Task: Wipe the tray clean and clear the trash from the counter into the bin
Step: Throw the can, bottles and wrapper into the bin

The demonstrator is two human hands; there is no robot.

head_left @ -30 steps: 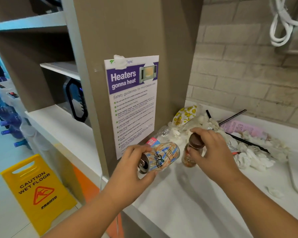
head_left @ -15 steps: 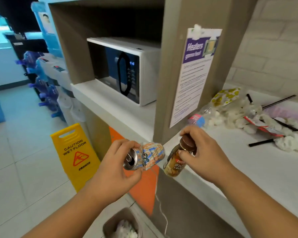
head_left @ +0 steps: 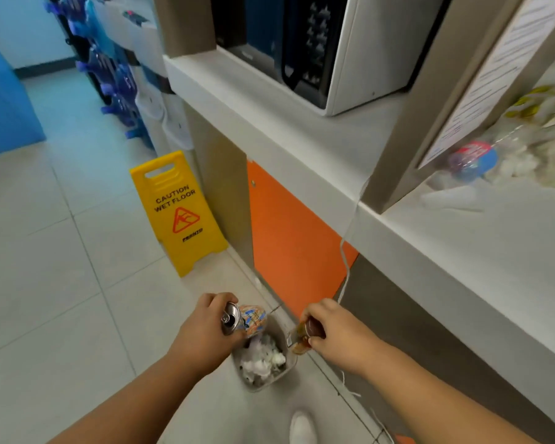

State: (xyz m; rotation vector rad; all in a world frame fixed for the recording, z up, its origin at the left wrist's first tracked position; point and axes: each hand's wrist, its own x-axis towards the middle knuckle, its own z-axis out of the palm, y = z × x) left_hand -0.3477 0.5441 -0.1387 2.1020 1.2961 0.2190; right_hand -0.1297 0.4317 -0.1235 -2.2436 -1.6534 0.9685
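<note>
My left hand grips a crushed drink can, held on its side over the left edge of a small grey bin on the floor. The bin holds crumpled white tissues. My right hand grips a small brown bottle by its cap end, tilted over the bin's right edge. On the white counter at the right lie a clear plastic bottle, blurred, and more white tissue trash. No tray is in view.
A yellow wet-floor sign stands on the tiled floor left of the orange cabinet panel. A microwave sits in the shelf above. A thin white cord hangs down the counter front. My white shoe is near the bin.
The view has swung down from the counter to the floor. Both hands have carried the can and the brown bottle down from counter height to just over the bin.
</note>
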